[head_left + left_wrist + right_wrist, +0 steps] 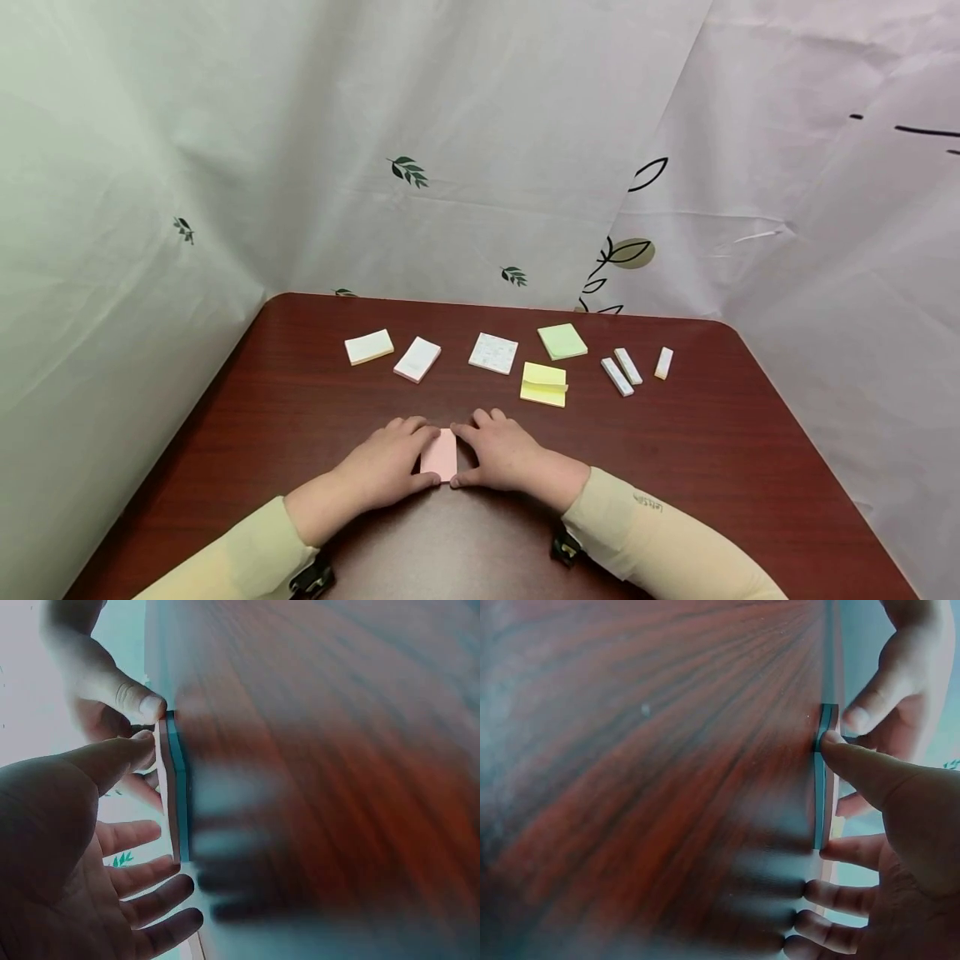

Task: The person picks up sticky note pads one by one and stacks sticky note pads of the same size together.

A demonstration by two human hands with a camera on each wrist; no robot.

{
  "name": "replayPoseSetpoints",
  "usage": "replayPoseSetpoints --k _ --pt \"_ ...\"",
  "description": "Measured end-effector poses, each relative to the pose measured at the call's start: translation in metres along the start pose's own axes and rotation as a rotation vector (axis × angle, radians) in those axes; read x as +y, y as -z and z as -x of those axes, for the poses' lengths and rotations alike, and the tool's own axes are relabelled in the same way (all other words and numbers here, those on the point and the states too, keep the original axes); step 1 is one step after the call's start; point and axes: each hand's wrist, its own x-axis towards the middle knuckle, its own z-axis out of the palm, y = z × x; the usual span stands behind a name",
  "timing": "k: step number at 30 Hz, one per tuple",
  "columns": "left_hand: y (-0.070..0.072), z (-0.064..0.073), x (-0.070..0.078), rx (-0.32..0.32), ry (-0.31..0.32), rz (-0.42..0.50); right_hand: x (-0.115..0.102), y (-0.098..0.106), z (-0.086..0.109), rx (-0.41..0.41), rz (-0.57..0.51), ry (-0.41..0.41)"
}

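Note:
A pink pad of sticky notes (439,457) lies flat on the table near its front middle, between both hands. My left hand (384,467) holds its left side, thumb at the near corner and index finger at the far corner. On the opposite side my right hand (508,454) pinches it the same way, between thumb and index finger. The left wrist view shows the pad's layered edge (178,795), with the remaining fingers spread along the table. From the right wrist, the pad's edge (821,799) appears under the thumb tip.
Behind the hands lie two white pads (369,347) (417,359), a patterned square pad (493,353), a green pad (562,341) and a yellow pad (544,394) with a raised sheet. Three small white strips (617,377) (628,366) (663,363) lie right. A curtain (465,150) hangs behind the table.

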Motion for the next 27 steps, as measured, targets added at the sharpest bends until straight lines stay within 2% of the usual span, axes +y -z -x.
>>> replayPoseSetpoints --k 3,7,10,19,27 --pt "0.004 0.006 -0.003 0.031 0.023 -0.068 0.0 0.0 0.0 -0.002 0.003 0.002" --pt "0.012 0.015 -0.011 0.124 0.032 -0.161 -0.001 0.0 -0.001 -0.004 0.003 0.004" --pt "0.016 0.02 -0.016 0.179 0.04 -0.193 0.0 0.0 0.0 0.0 0.004 0.006" --pt "0.018 0.023 -0.026 0.186 0.112 -0.191 -0.001 0.0 0.002 -0.001 0.016 0.011" --pt "0.019 0.006 -0.03 0.202 0.193 -0.127 -0.001 -0.001 0.002 0.005 0.013 0.007"
